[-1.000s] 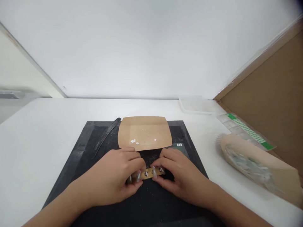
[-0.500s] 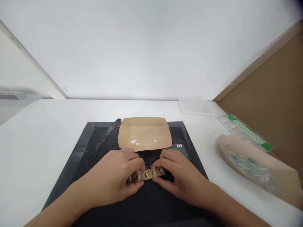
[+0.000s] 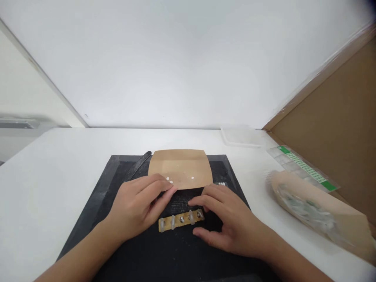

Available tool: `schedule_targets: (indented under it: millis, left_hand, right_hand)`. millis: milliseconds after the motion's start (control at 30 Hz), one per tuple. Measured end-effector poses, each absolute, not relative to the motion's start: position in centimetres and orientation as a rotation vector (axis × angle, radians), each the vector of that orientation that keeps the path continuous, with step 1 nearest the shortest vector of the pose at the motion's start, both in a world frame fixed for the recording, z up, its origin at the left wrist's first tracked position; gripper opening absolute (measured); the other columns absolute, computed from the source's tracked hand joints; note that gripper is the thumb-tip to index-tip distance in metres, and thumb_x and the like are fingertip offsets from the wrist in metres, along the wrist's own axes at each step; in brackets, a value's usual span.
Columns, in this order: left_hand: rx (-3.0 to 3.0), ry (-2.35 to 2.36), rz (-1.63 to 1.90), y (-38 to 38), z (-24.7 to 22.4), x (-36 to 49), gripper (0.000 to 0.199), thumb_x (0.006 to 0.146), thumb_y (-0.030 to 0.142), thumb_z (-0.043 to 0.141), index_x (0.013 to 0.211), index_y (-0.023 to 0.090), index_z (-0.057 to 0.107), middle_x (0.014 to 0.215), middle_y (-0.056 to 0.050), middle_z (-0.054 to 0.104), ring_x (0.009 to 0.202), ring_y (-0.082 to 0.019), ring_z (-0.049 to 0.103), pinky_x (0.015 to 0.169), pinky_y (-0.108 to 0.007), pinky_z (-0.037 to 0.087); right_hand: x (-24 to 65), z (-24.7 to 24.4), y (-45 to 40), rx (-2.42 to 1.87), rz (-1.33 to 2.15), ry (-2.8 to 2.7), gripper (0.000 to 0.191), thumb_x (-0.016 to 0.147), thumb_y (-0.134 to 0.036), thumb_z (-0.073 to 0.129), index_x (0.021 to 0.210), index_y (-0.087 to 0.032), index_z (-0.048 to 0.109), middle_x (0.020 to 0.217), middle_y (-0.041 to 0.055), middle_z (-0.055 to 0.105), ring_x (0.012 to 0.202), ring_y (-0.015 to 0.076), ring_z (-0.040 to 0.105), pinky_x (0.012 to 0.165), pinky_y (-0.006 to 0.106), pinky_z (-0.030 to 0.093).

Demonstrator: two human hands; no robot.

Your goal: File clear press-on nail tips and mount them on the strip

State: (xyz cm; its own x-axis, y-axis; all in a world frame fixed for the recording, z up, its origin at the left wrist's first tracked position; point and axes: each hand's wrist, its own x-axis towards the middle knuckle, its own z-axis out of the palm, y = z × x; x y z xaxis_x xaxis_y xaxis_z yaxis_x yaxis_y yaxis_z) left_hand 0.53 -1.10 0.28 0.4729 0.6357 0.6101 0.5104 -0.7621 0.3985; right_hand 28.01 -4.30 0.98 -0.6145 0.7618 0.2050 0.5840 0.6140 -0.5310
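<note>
A short yellowish strip (image 3: 177, 221) lies on the black mat (image 3: 141, 258), bearing several clear nail-tip-like pieces and small shiny metal bits. My left hand (image 3: 141, 201) is at the front edge of the brown paper tray (image 3: 182, 156), thumb and fingertips pressed together; whatever may be between them is too small to make out. A few tiny white pieces (image 3: 192, 178) lie in this tray, some close by those fingertips. My right hand (image 3: 226, 219) is open beside the strip's right end, its thumb and fingers apart on either side of it.
A dark nail file (image 3: 141, 162) lies on the mat's far left. To the right, a brown paper tray (image 3: 349, 219) holds clear plastic bags (image 3: 311, 209). Behind it is a clear case with a green label (image 3: 307, 166). A clear shallow lid (image 3: 241, 137) sits by the back wall.
My left hand has let go of the strip's left end and moved up to the brown tray's edge. The fingers of my right hand have spread away from the strip, which stays on the mat.
</note>
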Motion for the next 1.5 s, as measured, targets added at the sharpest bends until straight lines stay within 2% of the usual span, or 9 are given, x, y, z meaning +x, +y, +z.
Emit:
schedule_targets:
  millis: [167, 400, 567, 767, 967, 1133, 1267, 1367, 1500]
  left_hand:
    - [2.632, 1.089, 1.297, -1.2, 0.2, 0.6, 0.015, 0.096, 0.013, 0.070, 0.107, 0.022, 0.066, 0.098, -0.002, 0.078, 0.085, -0.016, 0.074, 0.080, -0.030, 0.061]
    - [2.643, 1.252, 1.370, -1.2, 0.5, 0.7, 0.011, 0.095, 0.014, 0.071, 0.101, 0.020, 0.066, 0.092, -0.002, 0.078, 0.082, -0.017, 0.074, 0.076, -0.030, 0.059]
    - [2.631, 1.260, 1.356, -1.0, 0.3, 1.0, 0.008, 0.096, 0.013, 0.069, 0.097, 0.019, 0.064, 0.088, -0.002, 0.074, 0.078, -0.016, 0.070, 0.072, -0.029, 0.055]
    - [2.595, 1.243, 1.321, -0.9, -0.2, 1.0, 0.009, 0.101, 0.013, 0.062, 0.106, 0.020, 0.065, 0.094, -0.004, 0.076, 0.087, -0.018, 0.071, 0.082, -0.031, 0.056]
    - [2.557, 1.240, 1.291, -0.8, -0.8, 0.8, 0.017, 0.103, 0.013, 0.056, 0.117, 0.020, 0.063, 0.099, -0.004, 0.077, 0.093, -0.019, 0.072, 0.088, -0.032, 0.057]
    - [2.478, 1.260, 1.251, -0.5, -1.3, 0.8, 0.044, 0.104, 0.008, 0.043, 0.145, 0.023, 0.048, 0.112, -0.005, 0.078, 0.106, -0.022, 0.070, 0.094, -0.038, 0.058]
    - [2.361, 1.332, 1.241, -0.6, -1.6, 1.1, 0.065, 0.104, 0.008, 0.039, 0.164, 0.026, 0.023, 0.133, -0.008, 0.072, 0.131, -0.026, 0.059, 0.104, -0.049, 0.054]
    - [2.318, 1.273, 1.317, -0.9, -1.8, 1.2, 0.072, 0.104, 0.007, 0.039, 0.168, 0.024, 0.010, 0.144, -0.013, 0.064, 0.141, -0.029, 0.049, 0.112, -0.057, 0.046]
    - [2.239, 1.022, 1.462, -1.2, -2.1, 1.2, 0.077, 0.102, 0.008, 0.044, 0.168, 0.024, 0.007, 0.148, -0.019, 0.056, 0.131, -0.031, 0.056, 0.090, -0.048, 0.055]
  right_hand:
    - [29.1, 1.3, -3.9, -1.055, 0.411, -2.244, 0.007, 0.101, -0.027, 0.065, 0.103, -0.024, 0.071, 0.083, 0.0016, 0.065, 0.074, 0.0164, 0.060, 0.069, 0.030, 0.046]
    - [31.2, 1.8, -2.7, -1.505, -0.058, -1.771, 0.021, 0.106, -0.031, 0.054, 0.103, -0.026, 0.073, 0.081, 0.0010, 0.072, 0.068, 0.0174, 0.065, 0.066, 0.031, 0.047]
    - [32.8, 2.7, -1.9, -1.709, -0.141, -1.488, 0.031, 0.108, -0.031, 0.040, 0.122, -0.024, 0.066, 0.089, 0.0029, 0.075, 0.079, 0.0199, 0.070, 0.075, 0.034, 0.051]
    - [34.5, 2.2, -1.1, -1.739, -0.124, -1.447, 0.054, 0.087, -0.016, 0.050, 0.141, -0.022, 0.051, 0.111, 0.0082, 0.068, 0.093, 0.0250, 0.068, 0.075, 0.039, 0.053]
    - [35.1, 2.7, -0.8, -1.786, -0.145, -1.386, 0.036, 0.097, -0.037, 0.057, 0.128, -0.021, 0.063, 0.099, 0.0066, 0.069, 0.072, 0.0203, 0.061, 0.066, 0.036, 0.048]
    - [35.5, 3.3, -1.2, -1.808, -0.234, -1.349, 0.032, 0.106, -0.031, 0.039, 0.116, -0.023, 0.068, 0.089, 0.0038, 0.072, 0.077, 0.0214, 0.065, 0.076, 0.037, 0.045]
    - [36.5, 3.5, -1.5, -1.706, -0.184, -1.224, 0.041, 0.090, -0.013, 0.048, 0.129, -0.021, 0.060, 0.103, 0.0072, 0.069, 0.091, 0.0231, 0.068, 0.083, 0.038, 0.050]
    - [37.8, 4.3, -2.4, -1.658, -0.066, -1.089, 0.052, 0.080, -0.015, 0.057, 0.132, -0.018, 0.057, 0.112, 0.0126, 0.066, 0.094, 0.0260, 0.070, 0.076, 0.037, 0.053]
    - [41.5, 5.8, -5.2, -2.081, -0.238, -1.136, 0.039, 0.082, -0.031, 0.060, 0.120, -0.026, 0.065, 0.110, 0.0106, 0.073, 0.094, 0.0310, 0.071, 0.070, 0.041, 0.052]
